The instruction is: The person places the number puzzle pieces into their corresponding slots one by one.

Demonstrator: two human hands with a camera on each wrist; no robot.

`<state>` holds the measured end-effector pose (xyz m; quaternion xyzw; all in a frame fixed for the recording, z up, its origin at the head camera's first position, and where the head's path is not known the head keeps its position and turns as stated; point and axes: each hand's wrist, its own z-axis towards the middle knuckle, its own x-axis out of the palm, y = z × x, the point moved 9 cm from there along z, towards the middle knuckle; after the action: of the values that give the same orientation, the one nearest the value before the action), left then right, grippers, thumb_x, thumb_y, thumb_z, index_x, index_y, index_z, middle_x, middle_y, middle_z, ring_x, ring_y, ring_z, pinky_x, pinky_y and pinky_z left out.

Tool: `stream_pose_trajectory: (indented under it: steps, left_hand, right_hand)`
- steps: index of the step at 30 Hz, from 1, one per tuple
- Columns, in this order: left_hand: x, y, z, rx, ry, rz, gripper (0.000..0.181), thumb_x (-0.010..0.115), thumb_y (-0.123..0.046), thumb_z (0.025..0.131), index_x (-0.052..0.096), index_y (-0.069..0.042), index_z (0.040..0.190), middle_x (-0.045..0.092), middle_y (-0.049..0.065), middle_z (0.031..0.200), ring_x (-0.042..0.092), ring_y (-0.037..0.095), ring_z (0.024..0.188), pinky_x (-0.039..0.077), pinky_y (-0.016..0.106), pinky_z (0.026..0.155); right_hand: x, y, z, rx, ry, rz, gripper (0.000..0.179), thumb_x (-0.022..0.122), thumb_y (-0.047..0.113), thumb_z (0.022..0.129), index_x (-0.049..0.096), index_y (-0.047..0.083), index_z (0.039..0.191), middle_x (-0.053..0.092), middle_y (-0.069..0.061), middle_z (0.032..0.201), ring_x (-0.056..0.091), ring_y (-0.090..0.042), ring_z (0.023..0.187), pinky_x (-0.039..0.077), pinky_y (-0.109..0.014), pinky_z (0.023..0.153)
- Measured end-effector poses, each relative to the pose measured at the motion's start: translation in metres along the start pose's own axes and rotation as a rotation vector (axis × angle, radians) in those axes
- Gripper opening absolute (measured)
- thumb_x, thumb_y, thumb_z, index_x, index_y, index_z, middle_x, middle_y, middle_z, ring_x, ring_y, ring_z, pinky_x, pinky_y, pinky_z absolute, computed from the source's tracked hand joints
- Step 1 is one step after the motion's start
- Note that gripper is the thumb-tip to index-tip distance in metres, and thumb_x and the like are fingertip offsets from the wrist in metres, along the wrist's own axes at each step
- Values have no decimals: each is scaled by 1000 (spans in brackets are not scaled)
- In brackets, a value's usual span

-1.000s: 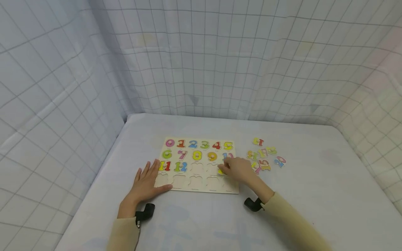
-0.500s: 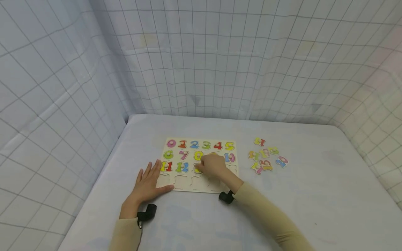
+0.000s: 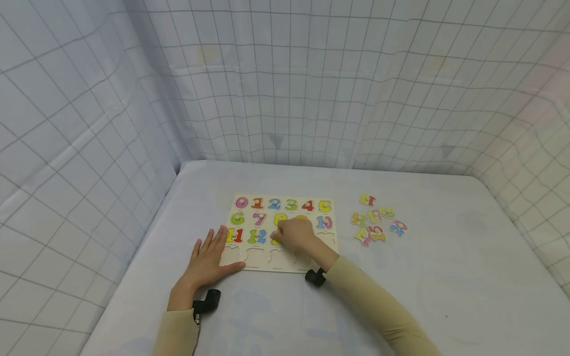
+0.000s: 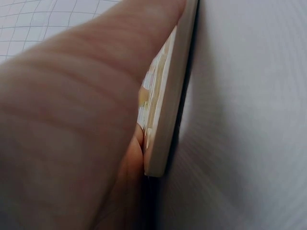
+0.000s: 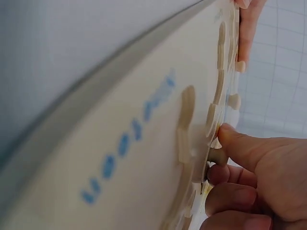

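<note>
A wooden number puzzle board [image 3: 262, 268] lies on the table, with colourful number pieces seated in its upper rows. My right hand [image 3: 296, 234] pinches the small wooden knob [image 5: 218, 156] of a yellow number puzzle piece [image 3: 276, 242] over the third row, right of the 12 [image 3: 257, 237]. Most of that piece is hidden under the fingers. At the board's left edge my left hand [image 3: 207, 261] rests with fingers spread straight and the thumb along the lower corner. The left wrist view has that thumb [image 4: 81, 91] lying against the board's side [image 4: 165, 120].
To the right of the board several loose number pieces [image 3: 399, 228] lie in a scattered group, some overlapping. Cut-out recesses [image 3: 255, 255] show along the board's bottom row. Grid-patterned curtains [image 3: 311, 99] stand around the back and sides of the white table [image 3: 445, 267].
My right hand has moved left across the board with the yellow number puzzle piece, from near the right end of the third row to beside the 12. My left hand has stayed put.
</note>
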<state>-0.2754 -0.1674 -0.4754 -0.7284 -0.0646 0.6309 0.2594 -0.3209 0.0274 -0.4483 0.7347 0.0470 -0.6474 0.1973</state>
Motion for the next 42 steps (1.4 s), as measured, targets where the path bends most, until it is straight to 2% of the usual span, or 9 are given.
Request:
stream_pose_trajectory:
  steps: [9,22,28,35,42]
  left_hand:
    - [-2,-1,0,2,-3,4,111,61,-67,78,11,1,151,9,19,156,-2,37,142,-9,55,108]
    - [-2,-1,0,1,1,9,111,61,-66,78,12,1,151,9,19,156,-2,37,142,-8,55,108]
    - [-2,-2,-1,8,-4,5,110,61,-65,79,12,2,150,10,19,156,-1,37,142,-8,54,109]
    - [-2,-2,-1,5,-1,7,110,60,-67,78,10,0,151,9,18,156,-2,36,142,-8,53,109]
    - [1,0,0,3,4,9,112,60,-68,78,10,-1,151,8,17,157,-3,35,142,-9,53,109]
  right_hand:
    - [3,1,0,0,-6,-15,36,54,47,94,50,18,72,44,5,57,39,-11,53,30,-27,51]
    - [3,3,-3,-3,3,-86,35,51,48,95,50,19,75,44,4,55,39,-12,50,31,-28,47]
    - [9,-3,-10,10,50,-36,35,52,47,95,50,16,80,46,2,58,42,-13,52,34,-31,50]
    - [3,-24,-33,-15,59,124,30,59,44,92,51,18,78,45,4,57,43,-11,52,31,-28,50]
    - [-22,-77,-58,15,-18,158,22,63,38,91,55,19,84,39,6,52,36,-9,46,26,-25,44]
